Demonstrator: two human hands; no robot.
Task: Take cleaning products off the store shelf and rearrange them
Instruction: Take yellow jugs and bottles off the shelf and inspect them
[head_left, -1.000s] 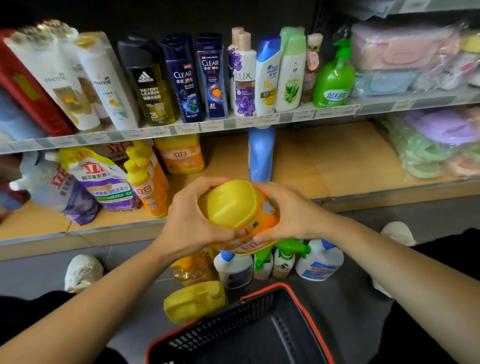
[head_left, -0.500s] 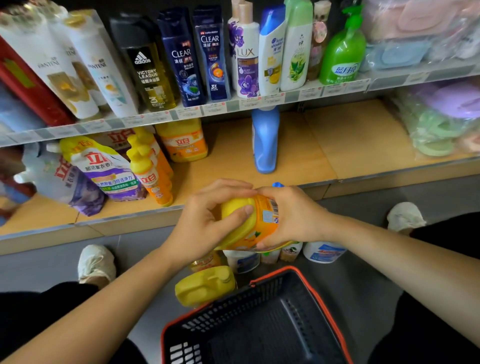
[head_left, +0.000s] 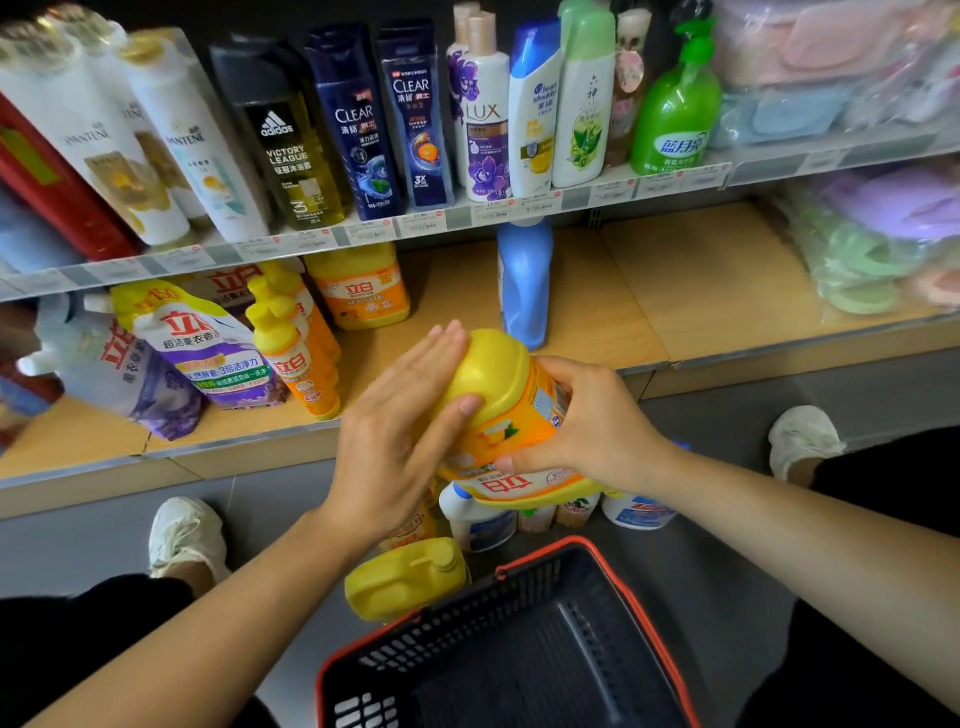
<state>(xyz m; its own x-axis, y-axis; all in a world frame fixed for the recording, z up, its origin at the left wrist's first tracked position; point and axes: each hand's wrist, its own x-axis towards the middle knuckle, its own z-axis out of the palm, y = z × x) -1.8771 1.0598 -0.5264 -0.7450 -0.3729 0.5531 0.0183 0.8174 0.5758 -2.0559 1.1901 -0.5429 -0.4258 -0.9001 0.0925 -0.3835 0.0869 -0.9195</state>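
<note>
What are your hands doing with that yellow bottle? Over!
Left hand flat on yellow bottle, right hand gripping it. Held before lower shelf. Blue bottle stands ahead.

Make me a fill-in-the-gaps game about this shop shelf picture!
1. The left hand touches and the right hand grips a jug with a ____ cap.
2. The slim bottle on the lower shelf just behind it is ____.
3. The mesh of the basket is ____.
4. Right of the adidas bottle stand two bottles marked ____.
Missing: yellow, blue, black, CLEAR.
</note>
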